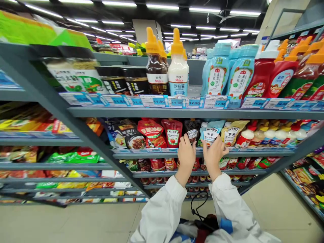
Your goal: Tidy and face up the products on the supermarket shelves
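Observation:
My left hand (186, 152) is raised to the second shelf, its fingertips at the lower front of a black Heinz pouch (191, 129). Its thumb stands apart from the fingers. Beside it, my right hand (214, 154) reaches to a light blue Heinz pouch (210, 131), fingers spread over its lower part. I cannot tell how firmly either hand touches. Both pouches stand upright on the shelf. A gold Heinz pouch (232, 132) is just right of my right hand, and a red Heinz ketchup pouch (172, 132) stands left of my left hand.
Above the hands runs a shelf edge (177, 113) with price tags, bearing sauce bottles (178, 67) and jars (136, 81). Small squeeze bottles (269, 135) line the right of the pouch row. Lower shelves hold more packets. A black cord (198, 211) hangs below my arms.

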### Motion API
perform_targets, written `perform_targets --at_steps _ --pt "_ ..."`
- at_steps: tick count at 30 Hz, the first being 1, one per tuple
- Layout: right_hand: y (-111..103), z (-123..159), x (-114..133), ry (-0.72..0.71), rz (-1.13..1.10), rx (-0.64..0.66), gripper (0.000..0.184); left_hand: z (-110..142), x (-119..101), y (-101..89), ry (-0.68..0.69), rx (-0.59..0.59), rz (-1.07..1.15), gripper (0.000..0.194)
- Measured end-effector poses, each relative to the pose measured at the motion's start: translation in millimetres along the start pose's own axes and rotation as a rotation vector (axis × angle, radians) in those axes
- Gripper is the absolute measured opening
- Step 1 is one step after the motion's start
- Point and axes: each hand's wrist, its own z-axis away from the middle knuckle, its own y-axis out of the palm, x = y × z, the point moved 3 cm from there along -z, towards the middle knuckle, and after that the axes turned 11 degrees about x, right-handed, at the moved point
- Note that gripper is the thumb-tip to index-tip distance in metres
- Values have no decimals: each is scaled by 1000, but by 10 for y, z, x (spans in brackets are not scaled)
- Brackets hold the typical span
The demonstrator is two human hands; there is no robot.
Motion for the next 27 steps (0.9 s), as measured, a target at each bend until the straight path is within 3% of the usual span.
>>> perform_targets --at_steps 2,6,8,10,13,15,17,20,23,27 --pt "-20 49 10 8 -6 -43 84 62 95 -116 122 -60 80 52" --pt "-224 238 133 -16 -80 -198 90 280 439 -529 368 -306 174 40" --pt "-326 377 339 -113 -165 -296 83 328 704 -752 319 -430 189 36" --pt "-326 517 655 -273 -271 -306 69 302 1000 -934 204 -522 222 39" --pt "-97 702 1236 -497 -382 -146 57 181 1423 -1117 80 -601 239 46" --pt "128 797 1587 -539 -396 -52 57 92 1671 -1202 36 -633 204 49" --pt "333 854 1857 -503 -371 -23 63 13 1886 -1259 13 -630 166 54" --pt "555 869 2117 -413 -314 -11 78 -97 2127 -1263 29 -494 148 77" --pt "684 836 2255 -337 -264 8 86 -170 2278 -1217 57 -345 145 94" --pt "758 797 2299 -230 -243 24 79 -228 2452 -1219 49 -234 199 97"
